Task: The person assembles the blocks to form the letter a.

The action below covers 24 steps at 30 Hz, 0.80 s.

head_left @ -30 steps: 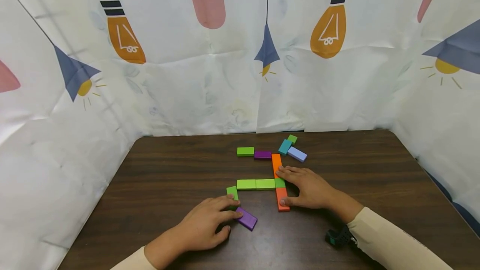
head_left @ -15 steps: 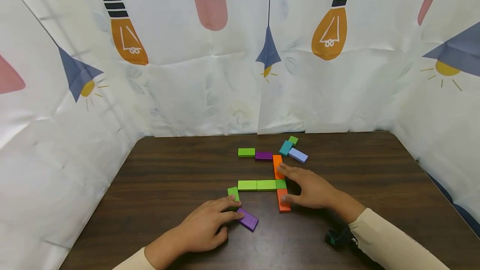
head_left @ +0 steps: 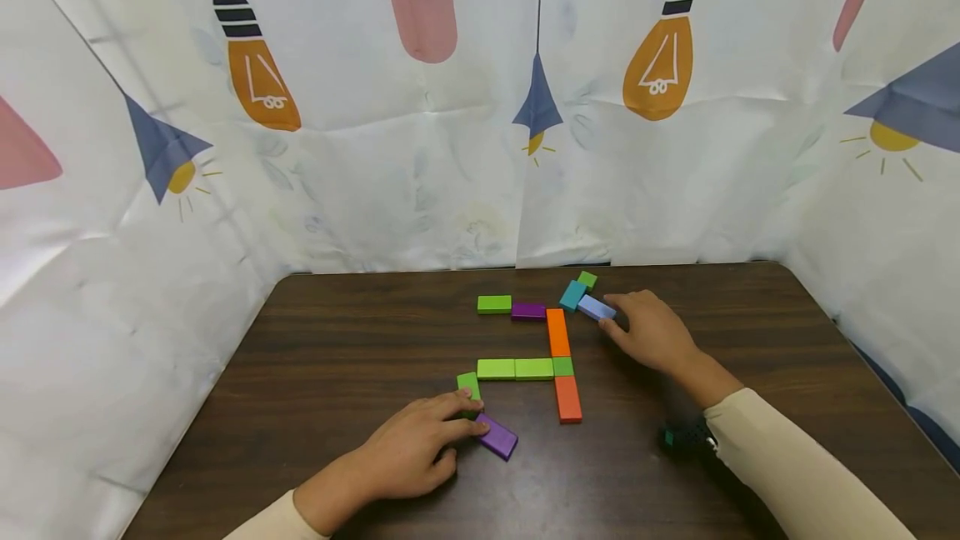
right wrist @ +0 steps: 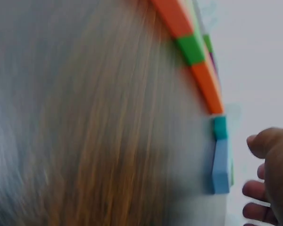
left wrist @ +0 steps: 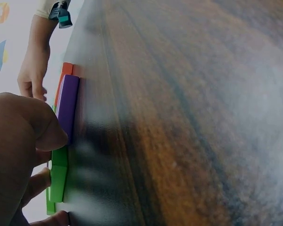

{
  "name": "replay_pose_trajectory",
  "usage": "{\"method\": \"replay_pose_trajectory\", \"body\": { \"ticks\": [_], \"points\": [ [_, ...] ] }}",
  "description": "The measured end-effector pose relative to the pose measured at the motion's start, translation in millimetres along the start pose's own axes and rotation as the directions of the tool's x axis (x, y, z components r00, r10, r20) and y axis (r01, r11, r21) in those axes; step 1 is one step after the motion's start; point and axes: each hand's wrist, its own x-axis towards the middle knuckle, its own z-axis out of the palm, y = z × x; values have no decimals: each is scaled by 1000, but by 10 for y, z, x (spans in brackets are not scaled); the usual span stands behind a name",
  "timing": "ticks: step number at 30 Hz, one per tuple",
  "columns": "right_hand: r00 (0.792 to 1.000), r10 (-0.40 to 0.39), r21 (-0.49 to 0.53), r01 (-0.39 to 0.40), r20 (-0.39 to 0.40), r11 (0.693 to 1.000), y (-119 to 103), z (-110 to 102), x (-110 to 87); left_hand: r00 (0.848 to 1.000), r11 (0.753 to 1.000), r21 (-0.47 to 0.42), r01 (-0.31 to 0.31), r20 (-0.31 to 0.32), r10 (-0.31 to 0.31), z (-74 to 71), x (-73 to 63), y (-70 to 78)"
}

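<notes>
My left hand [head_left: 408,448] rests its fingertips at a green block [head_left: 468,383] and a purple block [head_left: 501,440] lying at an angle beside it. In the left wrist view the purple block [left wrist: 68,103] is just past the thumb. Over by the back right, my right hand [head_left: 654,333] reaches to a light blue block [head_left: 596,307], thumb and index finger spread at its right end. The right wrist view has the fingers apart from that light blue block [right wrist: 220,165]; contact is hard to judge. A teal block [head_left: 573,296] and a small green block [head_left: 588,279] adjoin it.
On the dark wooden table [head_left: 337,357], an orange block [head_left: 558,332], a green square [head_left: 562,367] and a red-orange block [head_left: 568,400] form a column. Two lime blocks [head_left: 497,370] join it from the left. Behind lie a dark purple block [head_left: 528,312] and a green block [head_left: 495,304].
My right hand has left the orange and red-orange blocks and moved back and right to the light blue block. The left hand stays put; the blocks keep their arrangement.
</notes>
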Motion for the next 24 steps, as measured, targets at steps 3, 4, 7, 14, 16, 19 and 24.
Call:
{"method": "replay_pose_trajectory", "body": {
  "ticks": [3,4,7,14,16,19,24],
  "points": [
    [999,50,-33,-50,20,998,73,18,36,1000,1000,1,1,8,-1,2,0,-1],
    [997,63,-34,-62,34,998,87,23,45,1000,1000,1,1,11,-1,2,-1,-2],
    [993,88,-32,-85,77,996,112,42,78,1000,1000,1,1,19,-1,2,-5,-4],
    [983,139,2,-141,121,990,121,79,181,999,999,16,-28,17,28,-2,-18,-17],
    [981,152,7,-154,121,988,118,80,196,999,999,21,-46,17,46,-9,-24,-24],
    [980,157,2,-158,123,987,113,80,207,997,997,24,-69,20,68,-20,-35,-33],
    [978,165,1,-167,130,986,119,72,197,997,997,32,-70,29,69,-20,-43,-37]
  ]
}}
